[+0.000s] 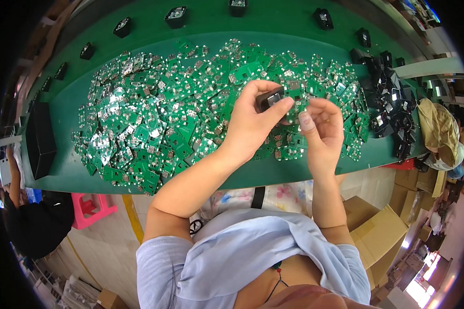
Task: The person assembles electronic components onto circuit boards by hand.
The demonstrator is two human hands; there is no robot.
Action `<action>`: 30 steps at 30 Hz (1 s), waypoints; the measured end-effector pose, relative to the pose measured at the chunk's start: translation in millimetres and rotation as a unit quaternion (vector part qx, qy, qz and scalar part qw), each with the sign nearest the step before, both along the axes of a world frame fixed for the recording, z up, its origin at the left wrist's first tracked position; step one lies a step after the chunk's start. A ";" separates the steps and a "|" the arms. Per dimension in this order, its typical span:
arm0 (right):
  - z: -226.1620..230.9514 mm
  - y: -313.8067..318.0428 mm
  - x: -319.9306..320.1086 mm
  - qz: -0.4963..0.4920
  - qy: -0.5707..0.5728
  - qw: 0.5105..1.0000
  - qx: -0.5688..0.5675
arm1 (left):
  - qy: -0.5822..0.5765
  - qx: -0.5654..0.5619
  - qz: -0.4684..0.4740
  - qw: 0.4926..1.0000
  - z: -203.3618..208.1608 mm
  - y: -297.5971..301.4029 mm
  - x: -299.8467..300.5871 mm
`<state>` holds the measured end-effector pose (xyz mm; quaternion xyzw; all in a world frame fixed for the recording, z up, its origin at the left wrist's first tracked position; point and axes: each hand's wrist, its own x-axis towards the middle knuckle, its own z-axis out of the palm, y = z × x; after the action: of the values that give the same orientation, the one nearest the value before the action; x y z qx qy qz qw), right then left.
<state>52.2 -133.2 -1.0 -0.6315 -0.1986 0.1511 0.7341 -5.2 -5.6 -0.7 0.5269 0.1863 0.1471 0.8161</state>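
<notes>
My left hand [246, 123] is closed around a small black plastic housing [269, 100], its thumb along one side and its fingers round the far side. My right hand [324, 135] is just to the right, its thumb and fingers curled together in a pinch. What sits between those fingertips is too small to make out against the boards behind. Both hands are over a wide, loose heap of small green circuit boards [154, 121] spread across the green table [232, 177].
Black plastic housings [392, 98] are piled at the heap's right end. More single housings, such as one black housing [176, 16], stand spaced along the far side. A long black box [41, 139] is at the left end. Below are a pink stool [90, 208] and cardboard boxes [379, 234].
</notes>
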 end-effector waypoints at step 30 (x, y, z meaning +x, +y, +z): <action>-0.5 16.3 17.6 -0.109 -0.319 0.934 -0.116 | -0.053 0.289 0.046 0.955 -5.9 -9.5 0.2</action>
<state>69.8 -116.8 -1.5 -0.7448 -0.3333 -0.1172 0.5660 -5.0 -15.1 -6.6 0.7229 0.1161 0.2596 0.6297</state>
